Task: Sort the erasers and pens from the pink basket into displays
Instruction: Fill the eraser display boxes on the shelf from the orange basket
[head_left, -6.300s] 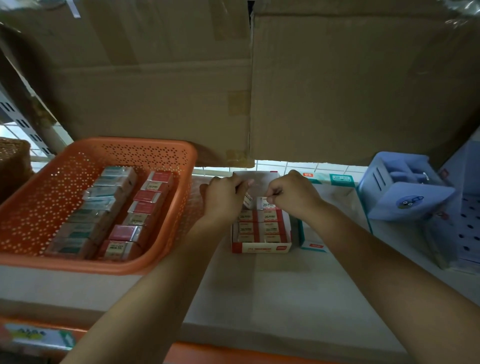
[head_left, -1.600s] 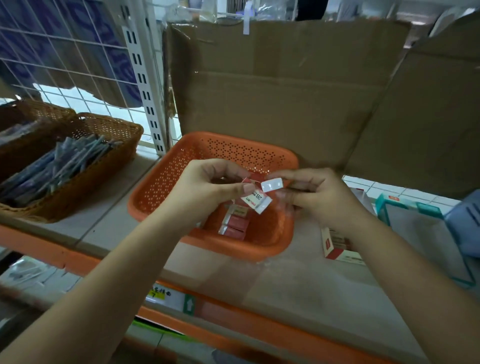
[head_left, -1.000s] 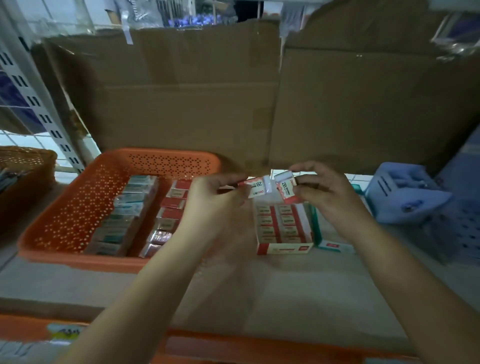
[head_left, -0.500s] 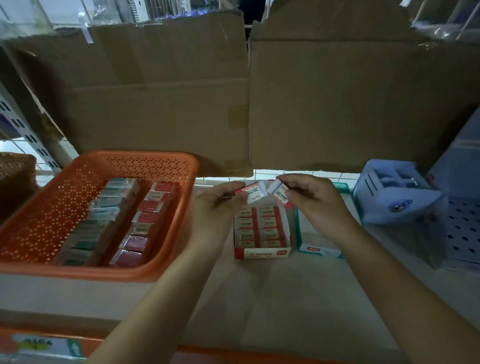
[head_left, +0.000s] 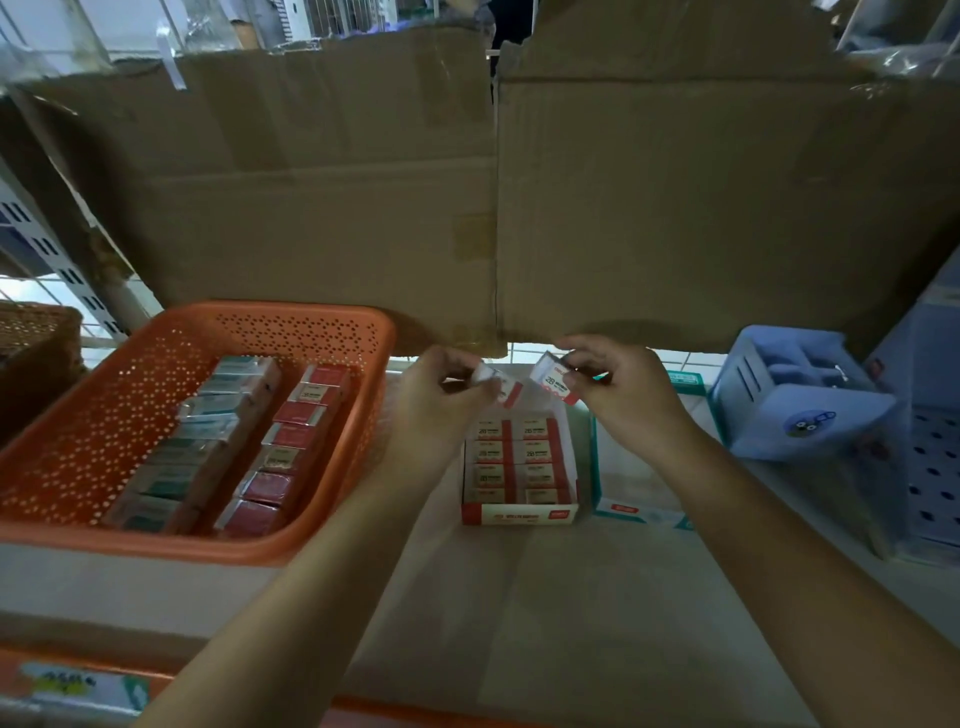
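While pinching an eraser (head_left: 501, 387) in left hand (head_left: 441, 400) and a second eraser (head_left: 556, 382) in right hand (head_left: 618, 389), hover just above far end of display box (head_left: 519, 514), long axes tilted, equally near.

Two bare forearms, uncovered down to the frame's lower edge; bare left hand (head_left: 431, 410), bare right hand (head_left: 628, 400), slim fingers (head_left: 587, 347).

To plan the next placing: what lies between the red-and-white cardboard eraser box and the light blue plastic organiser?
In the head view, a white cardboard display box with teal edges lies there.
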